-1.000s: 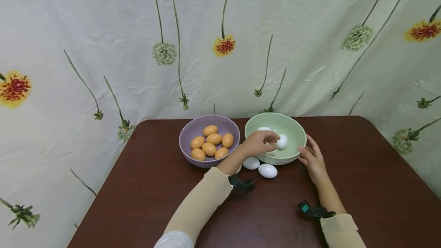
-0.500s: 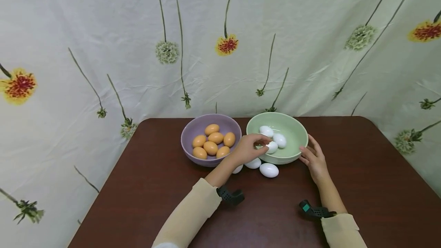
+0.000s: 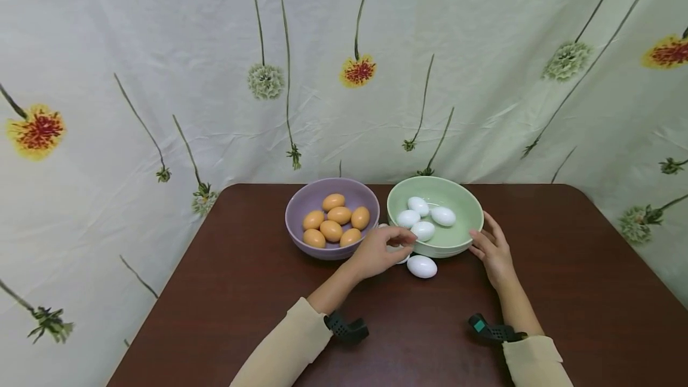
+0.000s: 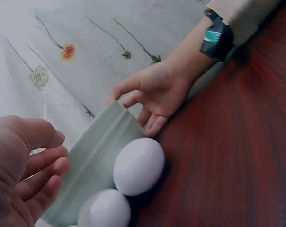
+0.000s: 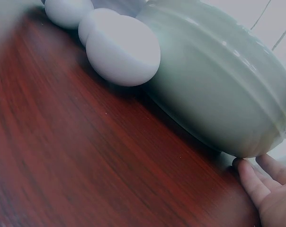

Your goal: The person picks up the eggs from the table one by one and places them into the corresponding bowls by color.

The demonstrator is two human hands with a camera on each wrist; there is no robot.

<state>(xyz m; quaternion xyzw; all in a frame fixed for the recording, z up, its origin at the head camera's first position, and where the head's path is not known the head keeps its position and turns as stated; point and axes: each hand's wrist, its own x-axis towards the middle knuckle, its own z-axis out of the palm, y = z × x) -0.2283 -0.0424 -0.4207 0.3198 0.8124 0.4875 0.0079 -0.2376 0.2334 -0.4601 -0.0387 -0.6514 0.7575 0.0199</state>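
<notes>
Front left of the green bowl (image 3: 462,196), my left hand (image 3: 378,254) hovers low with loosely bent fingers. Nothing shows between its thumb and fingers (image 4: 47,165) in the left wrist view. Several white eggs (image 3: 443,216) lie inside the bowl. My right hand (image 3: 493,255) holds the bowl's right side, thumb and fingers spread round its outer wall. On the table before the bowl lies a loose white egg (image 3: 421,266). More loose white eggs beside it are partly hidden behind my left hand; the right wrist view shows a nearby white egg (image 5: 124,51) close to the bowl.
A purple bowl (image 3: 294,220) with several brown eggs (image 3: 331,231) stands left of the green one. Both bowls sit near the far edge of the dark brown table (image 3: 226,291). Behind hangs a flower-print cloth (image 3: 312,28).
My left hand has let go of a white egg in the green bowl and drawn back left and down out of it. The right hand stays at the bowl's side.
</notes>
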